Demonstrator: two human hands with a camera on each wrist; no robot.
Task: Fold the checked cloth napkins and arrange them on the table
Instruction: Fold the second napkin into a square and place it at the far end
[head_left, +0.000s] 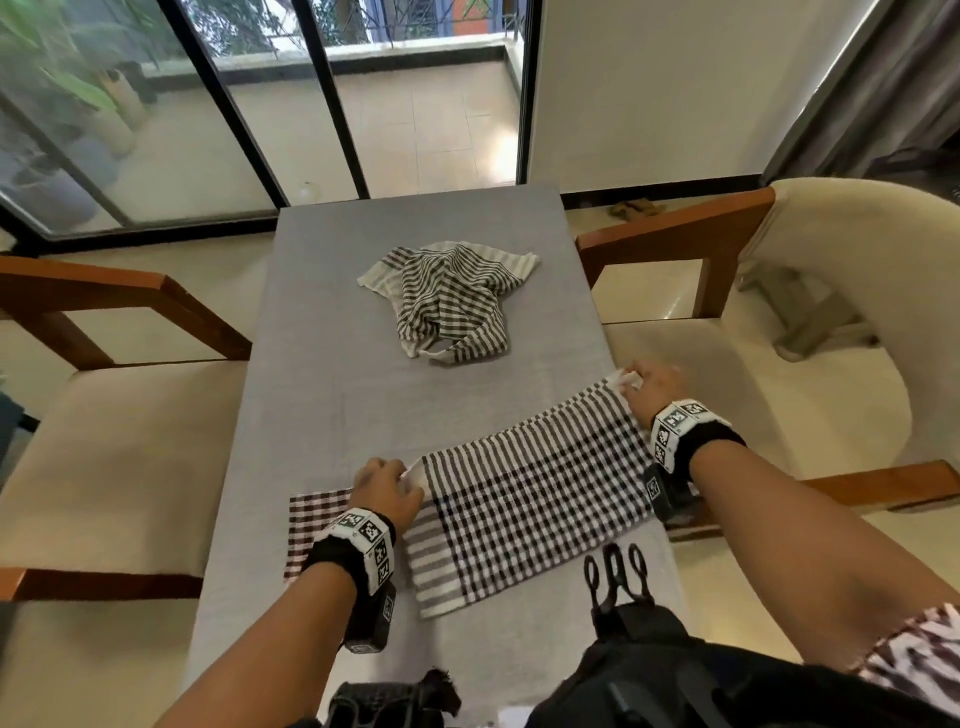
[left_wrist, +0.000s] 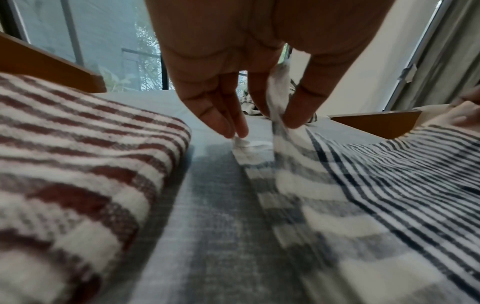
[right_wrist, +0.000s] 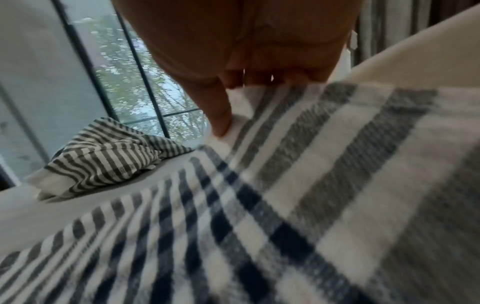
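Note:
A black-and-white checked napkin (head_left: 530, 499) lies spread slantwise on the grey table (head_left: 322, 405). My left hand (head_left: 387, 488) pinches its near-left top corner between thumb and fingers (left_wrist: 298, 111). My right hand (head_left: 652, 387) pinches the far-right corner by the table's right edge; the thumb (right_wrist: 221, 115) presses the cloth (right_wrist: 285, 185). A folded brown-and-white checked napkin (head_left: 317, 525) lies at the left under my left wrist, large in the left wrist view (left_wrist: 78, 174). A crumpled grey-striped napkin (head_left: 452, 296) sits at the table's middle, also in the right wrist view (right_wrist: 109, 156).
Cream armchairs with wooden arms stand on both sides, left (head_left: 114, 441) and right (head_left: 831, 291). Glass doors (head_left: 260, 104) lie beyond the table's far end. A black harness (head_left: 623, 649) hangs at the near edge.

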